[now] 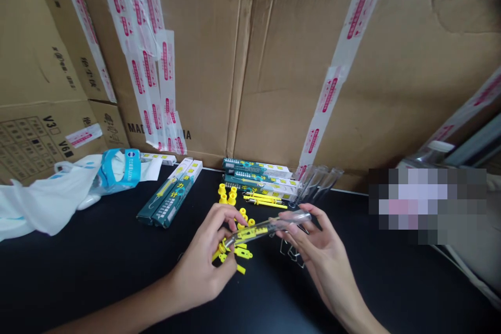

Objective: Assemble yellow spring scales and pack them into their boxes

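Observation:
In my right hand is a clear plastic tube, pinched near its right end and tilted slightly upward to the right. A yellow spring scale core shows through the tube's wall, inside its left half. My left hand is closed around the core's yellow end at the tube's left mouth; part of that grip is hidden by the fingers. Below the tube lie loose flat yellow parts. Bent metal wire hooks lie beside my right hand.
Yellow caps, yellow rods and several clear tubes stand or lie behind my hands. Green-and-white spring scale boxes lie to the left, with more boxes at the back. White plastic bags sit far left. A cardboard wall closes off the back.

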The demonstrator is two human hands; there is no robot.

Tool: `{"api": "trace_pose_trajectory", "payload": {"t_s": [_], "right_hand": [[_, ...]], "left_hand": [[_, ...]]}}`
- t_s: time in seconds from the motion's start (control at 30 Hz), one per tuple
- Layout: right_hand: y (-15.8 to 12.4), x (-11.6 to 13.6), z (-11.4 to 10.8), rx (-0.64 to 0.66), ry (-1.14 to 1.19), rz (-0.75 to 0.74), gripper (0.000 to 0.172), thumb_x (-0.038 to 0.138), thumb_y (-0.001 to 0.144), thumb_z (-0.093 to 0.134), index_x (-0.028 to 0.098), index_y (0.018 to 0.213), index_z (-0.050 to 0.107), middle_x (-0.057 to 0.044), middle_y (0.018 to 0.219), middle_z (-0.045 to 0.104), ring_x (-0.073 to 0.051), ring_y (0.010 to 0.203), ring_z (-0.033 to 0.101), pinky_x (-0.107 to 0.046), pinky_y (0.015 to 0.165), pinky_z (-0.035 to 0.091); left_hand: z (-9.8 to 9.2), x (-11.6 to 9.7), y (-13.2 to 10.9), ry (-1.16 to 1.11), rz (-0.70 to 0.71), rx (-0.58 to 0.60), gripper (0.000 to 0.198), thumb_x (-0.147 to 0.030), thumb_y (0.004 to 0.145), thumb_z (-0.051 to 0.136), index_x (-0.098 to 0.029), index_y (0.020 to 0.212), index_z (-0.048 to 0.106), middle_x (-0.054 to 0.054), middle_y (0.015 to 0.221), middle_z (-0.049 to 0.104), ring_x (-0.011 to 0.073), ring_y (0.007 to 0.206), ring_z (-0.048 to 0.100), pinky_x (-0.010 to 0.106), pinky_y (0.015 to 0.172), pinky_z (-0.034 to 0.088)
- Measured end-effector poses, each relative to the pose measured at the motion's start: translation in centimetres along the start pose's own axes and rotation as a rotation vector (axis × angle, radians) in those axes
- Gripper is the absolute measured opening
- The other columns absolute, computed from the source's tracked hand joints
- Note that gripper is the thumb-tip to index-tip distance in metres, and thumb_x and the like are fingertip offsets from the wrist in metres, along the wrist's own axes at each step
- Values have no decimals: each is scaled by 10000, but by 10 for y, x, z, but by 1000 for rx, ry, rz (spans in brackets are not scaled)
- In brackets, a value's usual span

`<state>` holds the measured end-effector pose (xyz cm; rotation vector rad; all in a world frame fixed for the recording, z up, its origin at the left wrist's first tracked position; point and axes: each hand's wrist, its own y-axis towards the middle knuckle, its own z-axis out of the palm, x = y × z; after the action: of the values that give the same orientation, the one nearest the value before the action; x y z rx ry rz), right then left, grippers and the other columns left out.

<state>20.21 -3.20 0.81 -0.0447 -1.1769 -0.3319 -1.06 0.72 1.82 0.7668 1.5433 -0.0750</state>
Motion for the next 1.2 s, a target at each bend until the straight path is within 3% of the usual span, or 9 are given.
{"api": "trace_pose_trajectory", "payload": {"t_s": [0.2, 0.43, 0.73, 0.83, 0.97, 1.1, 1.2], "right_hand": [[1, 4, -1, -39, 28, 1, 472, 254, 790, 838, 240, 1134, 515, -56, 1014, 769, -200, 947, 753, -308, 840, 624], [5, 4, -7, -68, -37, -77, 431, 265, 807, 823, 254, 1129, 537, -28, 1005, 768, -166, 910, 751, -274, 835, 616], [2, 2, -6, -44, -123, -101, 435, 316, 806, 819, 264, 1133, 536, -27, 995, 764, -199, 907, 756, -328, 857, 601], [3, -1, -6, -25, -137, -57, 472, 324, 780, 837, 252, 1141, 541, -33, 973, 768, -195, 871, 755, -310, 815, 605], [5, -4, -7, -9, -87, 24, 513, 309, 755, 856, 242, 1159, 547, -33, 962, 773, -189, 860, 754, -297, 789, 612], [5, -4, -7, -34, -48, 62, 551, 297, 722, 881, 230, 1161, 555, -38, 957, 781, -197, 871, 757, -299, 796, 618], [4, -3, -4, -52, -29, 91, 556, 295, 709, 891, 220, 1150, 560, -45, 944, 785, -205, 866, 760, -315, 804, 623]], "left_hand": [[-4, 12, 4, -37, -3, 38, 341, -68, 873, 506, -264, 1153, 512, 62, 1172, 438, 215, 1112, 505, 373, 961, 474], [-5, 26, 4, -106, -120, 113, 451, -113, 906, 576, -319, 1291, 463, 77, 1348, 424, 284, 1316, 480, 507, 1109, 404], [-2, 40, 2, -150, -13, 125, 403, -140, 966, 523, -303, 1332, 476, 66, 1366, 414, 265, 1418, 381, 501, 1239, 221], [0, 40, -1, -45, 24, 138, 439, -100, 956, 510, -308, 1340, 470, 67, 1365, 423, 252, 1391, 412, 484, 1223, 289], [0, 31, -5, 280, 94, 122, 532, -53, 901, 560, -322, 1346, 448, 66, 1377, 420, 247, 1308, 483, 449, 1139, 434], [-1, 20, -7, 547, 150, 79, 486, -115, 858, 647, -266, 1279, 455, 84, 1238, 496, 253, 1107, 582, 426, 950, 550], [-1, 16, -6, 630, 109, 32, 497, -232, 828, 706, -235, 1244, 435, 73, 1134, 522, 200, 823, 625, 399, 774, 579]]}}
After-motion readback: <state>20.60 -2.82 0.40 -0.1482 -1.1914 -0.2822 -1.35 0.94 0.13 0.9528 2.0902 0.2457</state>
